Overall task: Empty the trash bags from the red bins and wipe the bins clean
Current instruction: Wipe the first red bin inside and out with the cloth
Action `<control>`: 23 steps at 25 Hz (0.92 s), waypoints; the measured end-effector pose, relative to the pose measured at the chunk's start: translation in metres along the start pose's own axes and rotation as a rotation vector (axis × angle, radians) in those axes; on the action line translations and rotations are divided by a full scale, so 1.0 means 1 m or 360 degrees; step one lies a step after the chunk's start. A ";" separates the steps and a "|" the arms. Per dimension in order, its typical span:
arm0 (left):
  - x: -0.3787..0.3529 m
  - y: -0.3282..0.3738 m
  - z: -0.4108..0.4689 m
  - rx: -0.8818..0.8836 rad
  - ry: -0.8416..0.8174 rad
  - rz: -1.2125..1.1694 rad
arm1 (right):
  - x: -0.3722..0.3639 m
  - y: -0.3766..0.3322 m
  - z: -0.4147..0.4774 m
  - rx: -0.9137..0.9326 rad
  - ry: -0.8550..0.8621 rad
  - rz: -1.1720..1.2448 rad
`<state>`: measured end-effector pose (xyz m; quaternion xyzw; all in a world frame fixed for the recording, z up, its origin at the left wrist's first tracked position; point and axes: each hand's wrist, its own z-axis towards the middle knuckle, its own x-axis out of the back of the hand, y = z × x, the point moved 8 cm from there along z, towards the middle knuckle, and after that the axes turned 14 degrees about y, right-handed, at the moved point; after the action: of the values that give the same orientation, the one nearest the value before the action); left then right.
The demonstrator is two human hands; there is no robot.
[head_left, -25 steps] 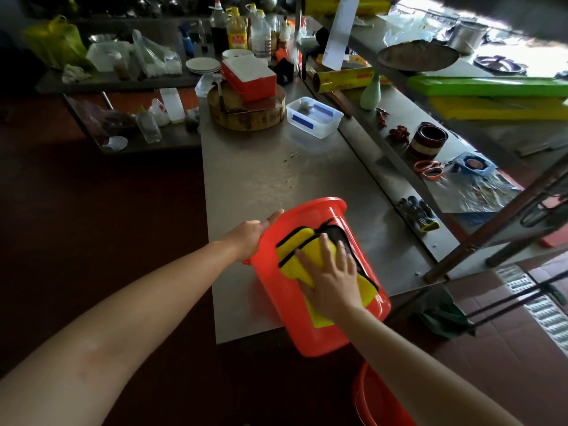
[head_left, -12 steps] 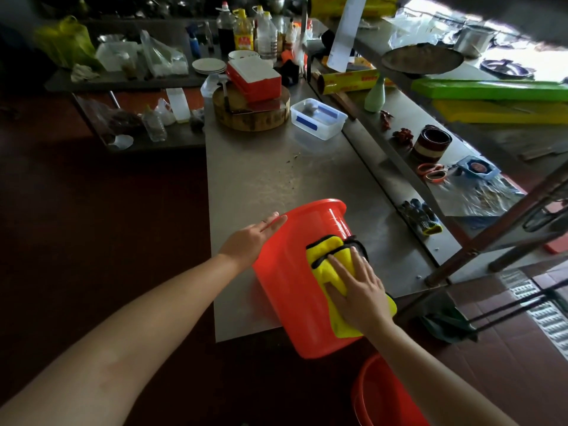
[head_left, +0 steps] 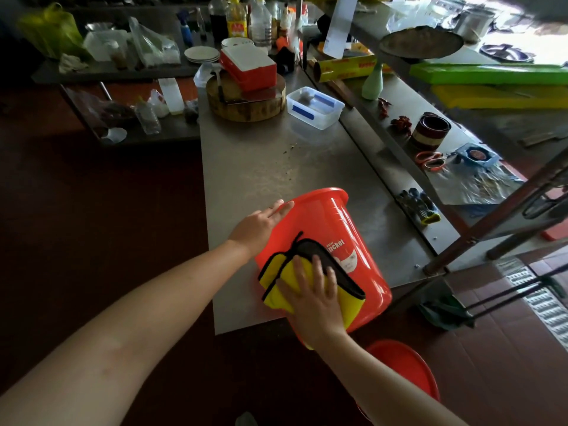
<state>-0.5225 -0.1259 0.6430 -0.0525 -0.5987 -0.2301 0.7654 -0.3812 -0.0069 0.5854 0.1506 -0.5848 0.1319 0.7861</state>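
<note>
A red bin [head_left: 325,222] lies tilted on the near end of the steel table [head_left: 261,161], its rim toward the far side and its base hanging over the front edge. My left hand [head_left: 261,222] rests flat against its left side with fingers straight. With fingers spread, my right hand [head_left: 313,296] presses a yellow cloth with black trim [head_left: 276,272] against the bin's outer wall, next to a white label. A second red bin [head_left: 405,367] stands on the floor below my right arm.
A round wooden chopping block [head_left: 246,103] with a red box on it and a clear tub [head_left: 316,107] sit at the table's far end, behind them several bottles. A lower shelf on the right holds gloves [head_left: 419,206], scissors and jars. Dark floor lies to the left.
The cloth and my right hand have slid from the bin's right side to its lower left wall. The bin has turned, so its label now shows. My left hand stays on the side.
</note>
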 end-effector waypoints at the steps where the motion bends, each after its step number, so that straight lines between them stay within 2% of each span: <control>1: 0.000 0.001 0.001 -0.0014 0.0001 0.0000 | -0.008 -0.010 -0.001 0.0093 -0.0078 -0.0053; 3: 0.000 -0.001 0.003 -0.0037 0.0003 -0.0006 | -0.010 -0.008 0.001 0.0153 -0.0065 -0.0058; 6: -0.003 -0.007 0.006 -0.0061 -0.0025 -0.0013 | 0.003 0.029 -0.004 0.0045 0.0070 0.0055; 10: -0.003 -0.019 0.018 -0.0043 -0.0047 -0.0094 | 0.016 0.096 -0.017 -0.0365 0.0223 0.0253; 13: -0.003 -0.032 0.030 0.0015 -0.0085 -0.0153 | 0.013 0.123 -0.026 -0.0729 0.0193 0.0520; 15: -0.004 -0.035 0.036 0.0053 -0.0102 -0.0185 | 0.012 0.123 -0.029 -0.0780 0.0179 0.0582; 17: -0.002 -0.034 0.043 0.0091 -0.0093 -0.0188 | 0.015 0.103 -0.027 -0.0519 0.0219 0.0504; 21: 0.001 -0.033 0.054 0.0106 -0.0074 -0.0147 | 0.009 0.044 -0.029 0.0358 0.0076 0.0198; 23: 0.003 -0.035 0.054 0.0126 -0.0068 -0.0151 | 0.008 0.035 -0.020 0.0488 0.0010 0.0153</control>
<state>-0.5847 -0.1383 0.6538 0.0014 -0.6254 -0.2412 0.7421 -0.3745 0.0336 0.5910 0.2402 -0.5619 0.2575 0.7485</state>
